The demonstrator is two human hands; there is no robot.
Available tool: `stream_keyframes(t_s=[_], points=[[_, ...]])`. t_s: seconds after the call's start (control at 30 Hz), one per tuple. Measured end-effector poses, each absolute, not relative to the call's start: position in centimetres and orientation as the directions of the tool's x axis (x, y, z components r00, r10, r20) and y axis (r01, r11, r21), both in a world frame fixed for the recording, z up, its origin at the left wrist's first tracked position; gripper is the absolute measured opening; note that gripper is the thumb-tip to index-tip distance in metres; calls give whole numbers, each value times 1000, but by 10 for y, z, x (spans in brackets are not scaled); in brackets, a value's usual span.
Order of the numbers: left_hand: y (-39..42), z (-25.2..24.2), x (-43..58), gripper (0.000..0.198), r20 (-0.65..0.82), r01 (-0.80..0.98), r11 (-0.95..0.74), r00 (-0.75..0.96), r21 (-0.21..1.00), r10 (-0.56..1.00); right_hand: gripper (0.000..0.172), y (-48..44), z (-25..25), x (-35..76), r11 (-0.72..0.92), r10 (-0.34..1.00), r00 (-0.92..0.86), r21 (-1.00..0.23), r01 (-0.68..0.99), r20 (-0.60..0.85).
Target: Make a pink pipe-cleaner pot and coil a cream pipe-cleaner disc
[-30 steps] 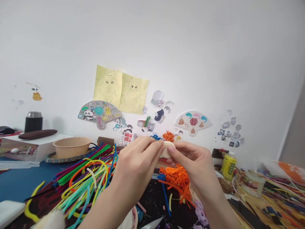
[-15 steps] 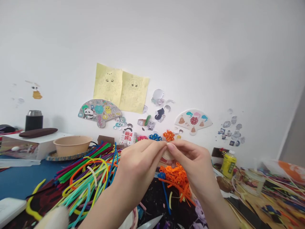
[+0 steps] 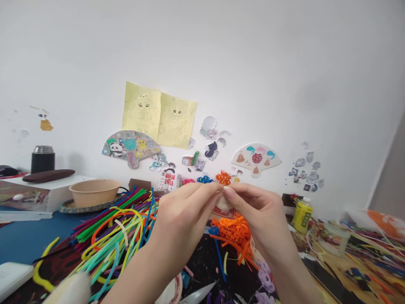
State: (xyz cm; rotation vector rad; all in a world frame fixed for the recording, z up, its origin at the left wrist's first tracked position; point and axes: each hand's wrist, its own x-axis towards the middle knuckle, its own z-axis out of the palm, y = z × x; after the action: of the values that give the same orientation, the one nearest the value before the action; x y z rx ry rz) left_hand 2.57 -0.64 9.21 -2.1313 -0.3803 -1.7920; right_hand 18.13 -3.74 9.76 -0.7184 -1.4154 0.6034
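Observation:
My left hand (image 3: 186, 209) and my right hand (image 3: 261, 207) meet in front of me, fingertips pressed together in a pinch. Whatever they hold is tiny and mostly covered by the fingers; I cannot make out what it is. Just behind the fingertips shows a pale rounded object (image 3: 224, 203), with an orange pipe-cleaner flower (image 3: 223, 178) above it. Below my hands lies a heap of orange pipe-cleaner pieces (image 3: 232, 231), and a blue pipe-cleaner flower (image 3: 214, 231) with a stem rests at its left side.
Colourful pipe cleaners (image 3: 120, 236) spread to the left, near a beige bowl (image 3: 95, 192). Scissor blades (image 3: 198, 294) point up at the front edge. Purple pipe-cleaner flowers (image 3: 265, 278) lie by my right forearm. A yellow bottle (image 3: 302, 216) and a dark phone (image 3: 329, 276) are on the right.
The view has shifted slightly. Both hands stay pinched together in nearly the same place, with a little more of the pale object visible behind the fingertips.

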Motion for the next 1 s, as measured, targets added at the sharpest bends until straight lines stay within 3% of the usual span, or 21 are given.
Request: stream_keyframes(t_s=[1.0], points=[[-12, 96, 26, 15, 985, 428, -899, 172, -94, -22, 6, -38, 95, 177, 705, 671, 173, -693, 149, 720]])
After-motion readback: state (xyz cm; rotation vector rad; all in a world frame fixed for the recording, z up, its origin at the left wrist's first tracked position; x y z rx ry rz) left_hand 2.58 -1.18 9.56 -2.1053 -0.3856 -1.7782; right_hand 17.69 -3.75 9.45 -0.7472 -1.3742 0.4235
